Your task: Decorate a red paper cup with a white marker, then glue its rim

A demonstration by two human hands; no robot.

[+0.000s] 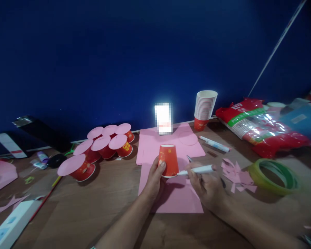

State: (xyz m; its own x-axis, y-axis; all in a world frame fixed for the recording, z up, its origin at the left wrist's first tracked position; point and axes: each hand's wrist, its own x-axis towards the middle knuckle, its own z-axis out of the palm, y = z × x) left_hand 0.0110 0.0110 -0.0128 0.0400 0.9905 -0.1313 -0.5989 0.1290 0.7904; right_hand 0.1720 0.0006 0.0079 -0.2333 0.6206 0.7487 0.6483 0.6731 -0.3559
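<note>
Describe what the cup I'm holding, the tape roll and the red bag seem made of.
Cup: likely printed paper, fairly matte, with a white rim. Tape roll: probably plastic film, its yellow-green sides looking translucent. Red bag: apparently thin, glossy plastic, by its crinkles, glare and clear window.

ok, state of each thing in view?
Red cup: upside down, in left hand
White marker: in right hand, tip near cup's lower rim
Pink sheets: flat, circle outline on far one
Seven cups: upside down, pink discs on top
Cup stack: nested, open ends up
Loose marker: lying down
Tape roll: lying flat
Paper scraps: cut, loosely piled
Screen: lit, unreadable
Cup bag: lying; opened or sealed unclear
</note>
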